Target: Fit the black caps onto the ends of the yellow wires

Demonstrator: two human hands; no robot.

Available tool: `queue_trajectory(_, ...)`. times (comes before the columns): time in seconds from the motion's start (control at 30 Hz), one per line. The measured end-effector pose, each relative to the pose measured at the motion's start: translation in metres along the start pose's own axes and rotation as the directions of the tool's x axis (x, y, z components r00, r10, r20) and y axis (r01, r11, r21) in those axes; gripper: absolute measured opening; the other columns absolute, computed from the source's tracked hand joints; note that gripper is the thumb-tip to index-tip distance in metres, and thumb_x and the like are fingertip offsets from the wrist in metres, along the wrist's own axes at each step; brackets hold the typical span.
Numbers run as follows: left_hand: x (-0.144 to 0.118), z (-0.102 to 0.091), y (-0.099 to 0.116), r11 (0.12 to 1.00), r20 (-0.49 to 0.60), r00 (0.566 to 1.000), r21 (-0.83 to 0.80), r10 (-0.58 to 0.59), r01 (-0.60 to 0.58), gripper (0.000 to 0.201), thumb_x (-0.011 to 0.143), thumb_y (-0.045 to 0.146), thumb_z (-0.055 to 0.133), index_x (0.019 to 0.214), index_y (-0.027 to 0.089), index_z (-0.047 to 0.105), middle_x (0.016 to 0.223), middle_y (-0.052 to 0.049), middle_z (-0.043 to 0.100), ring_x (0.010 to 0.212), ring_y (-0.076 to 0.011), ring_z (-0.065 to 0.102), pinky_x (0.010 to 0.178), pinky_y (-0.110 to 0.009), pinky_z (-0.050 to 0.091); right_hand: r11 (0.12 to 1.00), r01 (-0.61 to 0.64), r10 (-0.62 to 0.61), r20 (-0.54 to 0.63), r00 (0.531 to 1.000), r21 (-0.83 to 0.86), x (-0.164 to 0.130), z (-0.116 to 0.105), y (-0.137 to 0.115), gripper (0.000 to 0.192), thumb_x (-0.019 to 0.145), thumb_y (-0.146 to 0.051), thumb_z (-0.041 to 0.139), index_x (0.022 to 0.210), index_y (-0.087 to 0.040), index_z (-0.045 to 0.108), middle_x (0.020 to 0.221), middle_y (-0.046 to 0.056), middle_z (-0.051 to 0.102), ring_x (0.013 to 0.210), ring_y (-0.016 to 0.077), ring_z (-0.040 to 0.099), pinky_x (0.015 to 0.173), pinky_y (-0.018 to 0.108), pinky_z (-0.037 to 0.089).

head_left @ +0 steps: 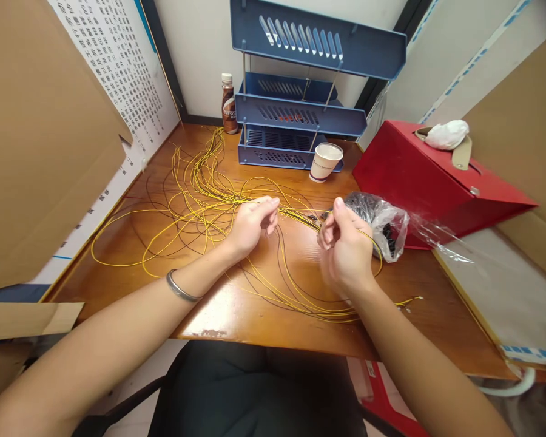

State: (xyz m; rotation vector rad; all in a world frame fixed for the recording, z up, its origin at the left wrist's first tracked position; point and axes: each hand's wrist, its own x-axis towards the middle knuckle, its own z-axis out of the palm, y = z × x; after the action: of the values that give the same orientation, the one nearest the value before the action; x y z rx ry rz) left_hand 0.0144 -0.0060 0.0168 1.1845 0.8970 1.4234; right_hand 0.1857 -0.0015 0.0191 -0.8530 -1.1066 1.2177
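Over the wooden desk (236,315), left hand (250,226) and right hand (346,246) pinch yellow wires (200,182).

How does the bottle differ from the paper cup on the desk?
The bottle is brown, tall, narrow and capped; the paper cup is white, short, wide and open-topped. The bottle stands left of the blue tray rack; the cup stands at its front right. Both stand upright, beyond both hands.

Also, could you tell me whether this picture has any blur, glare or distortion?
Head view: the right hand is motion-blurred while the left hand is sharper; ceiling light glares off the wooden table; the wide lens bends the edges, tilting the blue tray rack.
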Motion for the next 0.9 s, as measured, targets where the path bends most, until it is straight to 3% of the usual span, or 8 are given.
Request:
queue_trajectory(0.2,-0.0049,0.005,0.0024,0.995,0.108,0.994,0.095,-0.013,0.002,0.042,0.09,0.045,0.061,0.06,0.017,0.05,0.05,0.004,0.05,0.042,-0.0059,0.045,0.045,-0.022,0.034,0.996,-0.084,0.081,0.093,0.992,0.02,-0.0017,0.0023,-0.0011,0.043,0.09,-0.052,0.067,0.063,-0.021,0.056,0.048,-0.006,0.047,0.039,0.0069,0.038,0.04,0.022,0.028)
queue_trajectory(0.37,-0.0083,0.0061,0.0018,0.984,0.249,0.969,0.172,0.002,-0.046,0.043,0.093,0.047,0.059,0.063,0.016,0.054,0.053,0.003,0.053,0.047,-0.0074,0.049,0.05,-0.022,0.039,0.983,-0.165,0.179,0.238,0.955,-0.075,-0.0046,0.005,-0.0009,0.043,0.086,-0.053,0.073,0.063,-0.019,0.058,0.047,-0.006,0.05,0.039,0.0061,0.04,0.039,0.02,0.03)
queue_trajectory(0.5,-0.0081,0.0057,0.0026,0.977,0.272,0.962,0.202,0.017,-0.075,0.044,0.094,0.046,0.056,0.063,0.016,0.056,0.053,0.002,0.054,0.049,-0.0086,0.049,0.053,-0.024,0.04,0.973,-0.159,0.205,0.314,0.927,-0.165,-0.0058,0.0068,-0.0006,0.046,0.084,-0.058,0.072,0.063,-0.018,0.062,0.046,-0.005,0.052,0.039,0.0067,0.043,0.04,0.02,0.033)
queue_trajectory(0.6,-0.0073,0.0045,0.003,0.98,0.237,0.972,0.194,-0.007,-0.04,0.046,0.095,0.046,0.053,0.06,0.016,0.054,0.052,0.001,0.054,0.048,-0.0092,0.05,0.054,-0.025,0.04,0.98,-0.128,0.165,0.263,0.951,-0.15,-0.0056,0.0067,0.0002,0.047,0.086,-0.057,0.07,0.062,-0.018,0.062,0.045,-0.005,0.05,0.039,0.0069,0.042,0.04,0.02,0.033)
queue_trajectory(0.73,-0.0061,0.0013,0.0014,0.994,0.195,0.98,0.105,-0.043,0.023,0.046,0.095,0.047,0.051,0.06,0.017,0.053,0.051,0.0,0.053,0.046,-0.0091,0.05,0.052,-0.024,0.039,0.995,-0.081,0.086,0.105,0.991,-0.055,-0.0026,0.0036,0.0,0.043,0.089,-0.05,0.069,0.061,-0.019,0.06,0.044,-0.005,0.048,0.039,0.0062,0.039,0.04,0.02,0.03)
queue_trajectory(0.9,-0.0052,-0.0006,0.0,0.997,0.18,0.981,0.057,-0.069,0.06,0.046,0.095,0.048,0.049,0.061,0.017,0.054,0.05,0.0,0.053,0.046,-0.0089,0.049,0.051,-0.024,0.038,0.994,-0.048,0.053,-0.046,0.998,0.094,0.0033,0.0,-0.0049,0.046,0.09,-0.05,0.067,0.058,-0.02,0.054,0.043,-0.006,0.042,0.038,0.0065,0.036,0.039,0.021,0.027)
